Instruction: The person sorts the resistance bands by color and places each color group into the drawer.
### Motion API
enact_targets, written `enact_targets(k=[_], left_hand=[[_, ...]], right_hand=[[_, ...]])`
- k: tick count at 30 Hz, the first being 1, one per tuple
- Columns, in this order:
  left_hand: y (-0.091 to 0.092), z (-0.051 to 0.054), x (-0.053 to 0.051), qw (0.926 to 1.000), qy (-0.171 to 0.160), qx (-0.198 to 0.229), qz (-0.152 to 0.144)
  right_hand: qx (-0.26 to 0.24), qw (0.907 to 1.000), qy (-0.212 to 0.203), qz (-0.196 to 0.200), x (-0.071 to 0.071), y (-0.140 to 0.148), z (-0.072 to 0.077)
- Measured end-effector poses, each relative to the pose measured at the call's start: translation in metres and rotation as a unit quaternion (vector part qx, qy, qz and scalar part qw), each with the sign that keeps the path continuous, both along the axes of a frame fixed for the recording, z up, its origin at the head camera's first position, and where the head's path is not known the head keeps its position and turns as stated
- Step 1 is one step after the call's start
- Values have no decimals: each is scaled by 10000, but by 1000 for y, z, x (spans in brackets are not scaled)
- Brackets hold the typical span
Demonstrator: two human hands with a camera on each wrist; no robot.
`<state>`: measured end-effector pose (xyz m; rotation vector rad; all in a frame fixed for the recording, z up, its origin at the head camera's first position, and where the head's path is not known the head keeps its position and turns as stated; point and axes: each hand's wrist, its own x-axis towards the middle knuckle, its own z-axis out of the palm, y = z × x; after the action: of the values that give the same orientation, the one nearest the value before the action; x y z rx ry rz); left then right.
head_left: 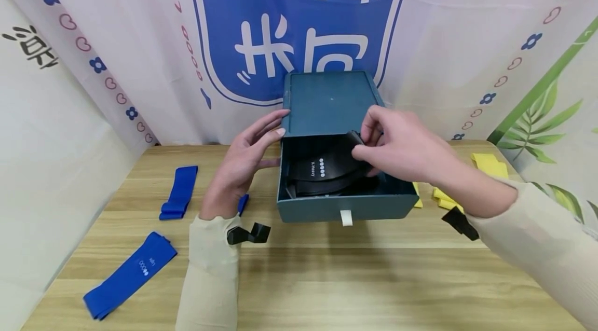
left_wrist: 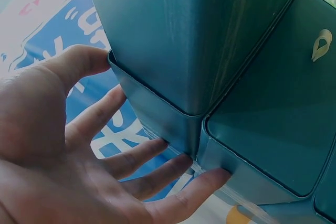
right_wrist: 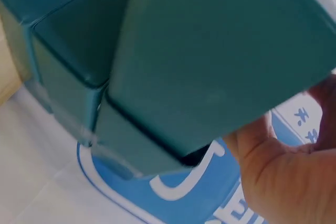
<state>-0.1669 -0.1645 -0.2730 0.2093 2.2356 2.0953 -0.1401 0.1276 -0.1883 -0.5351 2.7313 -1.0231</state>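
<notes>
A teal box (head_left: 322,105) has its drawer (head_left: 308,210) pulled out, with black bands (head_left: 303,167) lying inside. My right hand (head_left: 402,147) pinches the raised right end of a black band between thumb and fingers over the drawer's right side. In the right wrist view that hand (right_wrist: 294,177) is beside the drawer (right_wrist: 220,61), and the band is hidden. My left hand (head_left: 235,170) rests at the box's left side. The left wrist view shows the same hand (left_wrist: 100,156) with spread fingers touching the box frame (left_wrist: 157,111) around the drawer (left_wrist: 157,30).
Blue bands (head_left: 131,276) lie on the wooden table (head_left: 299,279) at the left, one partly behind my left wrist. Yellow bands (head_left: 489,166) are at the right, partly behind my right arm. A printed curtain (head_left: 430,51) hangs behind the box. A white tab (head_left: 346,218) is on the drawer front.
</notes>
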Motion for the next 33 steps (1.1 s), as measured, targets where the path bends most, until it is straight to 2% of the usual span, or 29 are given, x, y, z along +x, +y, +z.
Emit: enact_targets(k=[8, 18, 21, 25, 27, 29, 30, 33], left_hand=[[0, 0, 0, 10000, 49, 14, 6], [0, 0, 1, 10000, 1, -25, 36], [0, 0, 1, 10000, 0, -39, 36], [0, -1, 1, 10000, 4, -32, 30], [0, -2, 1, 10000, 3, -34, 35], [0, -2, 1, 10000, -6, -59, 40], [0, -2, 1, 10000, -7, -60, 37], [0, -1, 0, 10000, -7, -60, 40]], right_hand=[[693, 9975, 82, 62, -1, 15, -3], [963, 9947, 347, 38, 0, 20, -5], [841, 9959, 328, -5, 3, 22, -3], [233, 9992, 276, -157, 16, 30, 0], [-189, 9974, 676, -184, 29, 36, 0], [-536, 9887, 1384, -192, 47, 41, -4], [-686, 9812, 1798, -155, 55, 43, -10], [-1111, 9491, 2941, 170, 76, 43, -35]])
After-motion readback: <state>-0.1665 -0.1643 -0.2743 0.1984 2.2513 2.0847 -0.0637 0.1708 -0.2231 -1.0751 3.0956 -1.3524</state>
